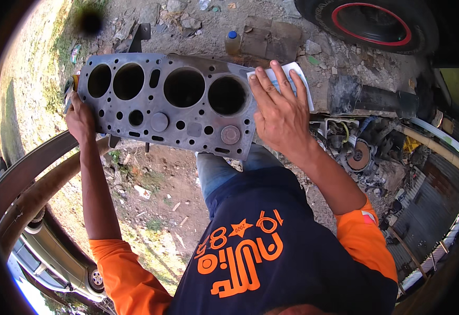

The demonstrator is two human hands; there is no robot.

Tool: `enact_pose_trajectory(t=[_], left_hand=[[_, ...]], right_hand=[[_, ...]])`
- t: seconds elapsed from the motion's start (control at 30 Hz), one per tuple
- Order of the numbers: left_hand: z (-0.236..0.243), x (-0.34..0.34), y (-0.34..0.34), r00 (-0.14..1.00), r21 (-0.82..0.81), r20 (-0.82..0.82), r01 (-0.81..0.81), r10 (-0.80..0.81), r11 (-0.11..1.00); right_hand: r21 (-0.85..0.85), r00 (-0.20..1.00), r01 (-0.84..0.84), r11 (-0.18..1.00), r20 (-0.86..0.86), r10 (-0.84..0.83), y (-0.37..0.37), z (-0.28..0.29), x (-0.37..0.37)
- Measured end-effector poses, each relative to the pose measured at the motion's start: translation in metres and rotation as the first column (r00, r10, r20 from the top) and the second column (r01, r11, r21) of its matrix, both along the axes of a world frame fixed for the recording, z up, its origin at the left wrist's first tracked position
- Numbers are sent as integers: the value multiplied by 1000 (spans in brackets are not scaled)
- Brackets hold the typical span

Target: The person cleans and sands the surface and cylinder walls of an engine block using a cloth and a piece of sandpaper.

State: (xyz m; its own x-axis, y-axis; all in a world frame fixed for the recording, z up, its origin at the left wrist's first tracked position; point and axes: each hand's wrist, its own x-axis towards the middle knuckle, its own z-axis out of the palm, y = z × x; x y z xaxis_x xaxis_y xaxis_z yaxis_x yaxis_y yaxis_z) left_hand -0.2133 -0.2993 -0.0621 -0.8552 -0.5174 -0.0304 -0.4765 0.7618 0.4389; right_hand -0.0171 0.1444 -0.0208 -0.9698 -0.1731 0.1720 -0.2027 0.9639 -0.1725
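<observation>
A grey metal engine block (185, 118) lies in front of me, its flat top face up, with a row of large round cylinder bores and several smaller holes. At its left end is my left hand (80, 116), its fingers closed around a small yellow-and-grey object (72, 85) whose kind I cannot make out. My right hand (282, 107) rests at the block's right end, fingers stretched and spread over a white sheet (304, 77). Part of that sheet sticks out past the fingers, and the right thumb is hidden.
Behind the block, a bottle with a blue cap (232, 42) stands near flat brown pieces (270, 39) and a red-rimmed wheel (371, 23). Metal parts, including a round disc (359, 156), lie to the right. Curved bars (38, 173) and a parked car (56, 257) are at left.
</observation>
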Motion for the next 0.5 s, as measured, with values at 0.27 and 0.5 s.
enact_pose_trajectory(t=[0.27, 0.5], left_hand=[[-6, -1, -3, 998, -4, -65, 2, -2, 1000], [-7, -2, -9, 999, -11, -31, -15, 14, 1000]], right_hand=[[-1, 997, 51, 999, 59, -51, -12, 7, 14], [-26, 995, 92, 995, 46, -90, -21, 0, 23]])
